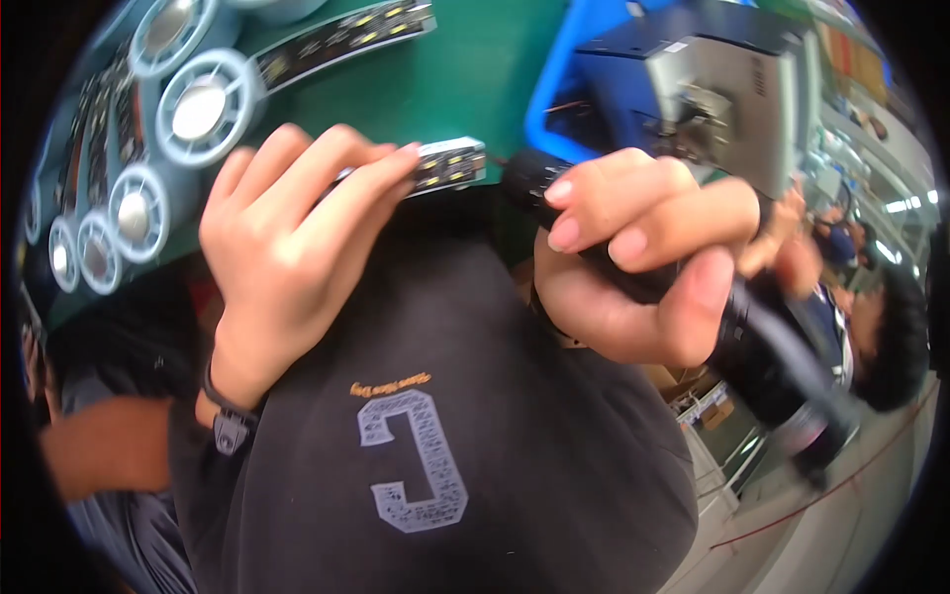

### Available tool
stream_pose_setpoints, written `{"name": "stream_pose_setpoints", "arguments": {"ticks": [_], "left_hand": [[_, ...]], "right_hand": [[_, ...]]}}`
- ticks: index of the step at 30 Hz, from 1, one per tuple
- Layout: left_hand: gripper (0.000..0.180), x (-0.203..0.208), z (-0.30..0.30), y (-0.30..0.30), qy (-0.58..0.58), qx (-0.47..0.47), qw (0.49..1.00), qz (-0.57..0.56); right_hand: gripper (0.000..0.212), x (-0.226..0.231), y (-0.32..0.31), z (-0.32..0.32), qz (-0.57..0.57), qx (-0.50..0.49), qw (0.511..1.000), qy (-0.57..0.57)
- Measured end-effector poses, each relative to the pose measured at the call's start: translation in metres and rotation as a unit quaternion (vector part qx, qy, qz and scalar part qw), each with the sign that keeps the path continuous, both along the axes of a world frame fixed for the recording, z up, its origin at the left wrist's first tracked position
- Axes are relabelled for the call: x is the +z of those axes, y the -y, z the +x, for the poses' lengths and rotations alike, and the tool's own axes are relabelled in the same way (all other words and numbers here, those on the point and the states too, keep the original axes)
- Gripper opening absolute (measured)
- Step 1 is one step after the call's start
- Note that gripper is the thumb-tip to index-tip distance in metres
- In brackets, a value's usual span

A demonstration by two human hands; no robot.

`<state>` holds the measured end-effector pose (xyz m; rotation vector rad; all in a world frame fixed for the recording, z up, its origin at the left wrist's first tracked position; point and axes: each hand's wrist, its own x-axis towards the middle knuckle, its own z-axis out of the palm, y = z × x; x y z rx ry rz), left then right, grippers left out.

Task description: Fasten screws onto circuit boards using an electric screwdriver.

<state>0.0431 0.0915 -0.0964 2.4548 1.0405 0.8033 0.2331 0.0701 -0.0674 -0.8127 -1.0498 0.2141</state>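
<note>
L hand (287, 238) pinching the LED board (453, 166). R hand (648, 252) wrapped round a blk tool (532, 183), nose nr board's R end, blue discs (206, 109) upper L

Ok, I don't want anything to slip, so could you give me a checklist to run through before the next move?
1. Left hand gripping the board: ok, fingertips hold its left end.
2. Right hand secure on the black tool: ok, fingers curled around it.
3. Tool's nose facing the board's right end: ok.
4. Nose touching the board: cannot tell.
5. Loose strip apart from both hands: ok.
6. Wristband on the left wrist: ok.
</note>
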Motion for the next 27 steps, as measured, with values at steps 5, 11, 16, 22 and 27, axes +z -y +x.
{"name": "stream_pose_setpoints", "arguments": {"ticks": [5, 11, 16, 22, 27], "left_hand": [[0.022, 0.009, 0.012, 0.002, -0.026, 0.001, 1.000, -0.012], [0.023, 0.009, 0.019, 0.001, -0.034, 0.000, 0.999, -0.004], [0.023, 0.008, 0.016, 0.003, -0.023, 0.002, 1.000, -0.010], [0.024, 0.003, 0.004, 0.000, -0.013, -0.002, 1.000, -0.003], [0.026, -0.004, -0.010, 0.004, -0.023, 0.000, 0.999, -0.035]], "right_hand": [[0.025, 0.046, 0.007, 0.087, 0.059, -0.083, 0.994, -0.026], [0.024, 0.054, -0.016, 0.106, -0.001, -0.172, 0.982, 0.074], [0.025, 0.052, -0.017, 0.112, -0.075, -0.012, 0.996, 0.037], [0.030, 0.039, 0.006, 0.076, -0.040, 0.044, 0.998, 0.009], [0.034, 0.032, 0.025, 0.015, -0.079, 0.176, 0.980, 0.045]]}}
